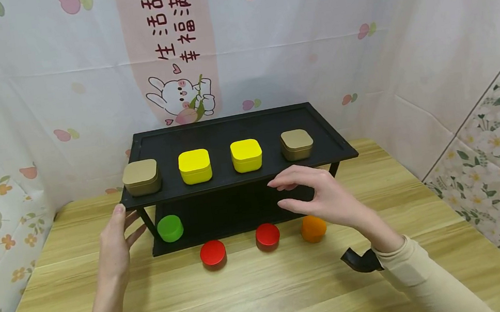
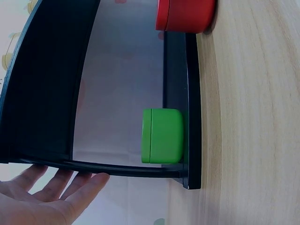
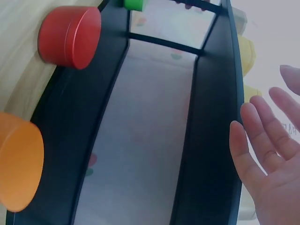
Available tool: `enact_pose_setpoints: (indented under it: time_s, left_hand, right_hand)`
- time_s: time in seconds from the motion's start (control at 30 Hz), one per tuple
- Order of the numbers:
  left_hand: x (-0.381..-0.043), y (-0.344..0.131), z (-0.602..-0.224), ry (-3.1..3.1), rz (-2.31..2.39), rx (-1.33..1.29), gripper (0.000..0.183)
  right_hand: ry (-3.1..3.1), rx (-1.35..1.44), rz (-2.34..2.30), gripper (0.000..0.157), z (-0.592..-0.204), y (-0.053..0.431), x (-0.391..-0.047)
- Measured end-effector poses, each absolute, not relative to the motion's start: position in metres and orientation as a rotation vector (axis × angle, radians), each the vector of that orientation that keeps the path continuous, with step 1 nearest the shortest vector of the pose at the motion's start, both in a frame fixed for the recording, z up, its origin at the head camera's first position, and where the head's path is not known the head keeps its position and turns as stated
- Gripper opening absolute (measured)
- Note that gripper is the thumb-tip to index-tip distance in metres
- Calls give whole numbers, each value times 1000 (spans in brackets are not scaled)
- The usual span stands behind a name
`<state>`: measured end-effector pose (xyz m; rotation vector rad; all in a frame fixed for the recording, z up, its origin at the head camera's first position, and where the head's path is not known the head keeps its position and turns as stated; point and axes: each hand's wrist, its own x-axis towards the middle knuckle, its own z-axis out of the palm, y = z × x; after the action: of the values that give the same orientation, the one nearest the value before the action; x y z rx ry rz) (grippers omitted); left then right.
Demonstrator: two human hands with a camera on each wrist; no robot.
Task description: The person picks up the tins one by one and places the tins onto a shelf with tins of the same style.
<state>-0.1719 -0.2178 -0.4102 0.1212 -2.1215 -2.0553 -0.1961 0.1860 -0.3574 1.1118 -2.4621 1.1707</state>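
Note:
A black two-tier rack [image 1: 236, 121] stands on the table. My left hand [image 1: 113, 245] touches its left end near the front corner; in the left wrist view the fingers [image 2: 89, 190] lie fairly straight against the side bar. My right hand [image 1: 317, 192] hovers before the top shelf's front edge, thumb and fingers apart, holding nothing. Along the top shelf sit a gold tin [image 1: 142, 178], a yellow tin [image 1: 195, 167], another yellow tin [image 1: 247, 156] and a second gold tin [image 1: 297, 144], nearest to the right hand. A green tin [image 1: 170, 228] rests at the lower shelf's left end.
In front of the rack, a red tin [image 1: 213, 254], a second red tin [image 1: 267, 236] and an orange tin [image 1: 313, 228] stand on the wooden table [image 1: 249, 302]. Patterned cloth [image 1: 263, 34] hangs behind and at both sides.

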Motion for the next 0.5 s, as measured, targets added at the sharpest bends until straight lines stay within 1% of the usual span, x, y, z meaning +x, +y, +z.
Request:
enact_pose_setpoints:
  time_s: [0.5]
  left_hand:
    - [-173, -218, -410, -2126, -2052, 126, 55]
  right_hand:
    - [-2477, 1128, 1230, 35, -370, 160, -196]
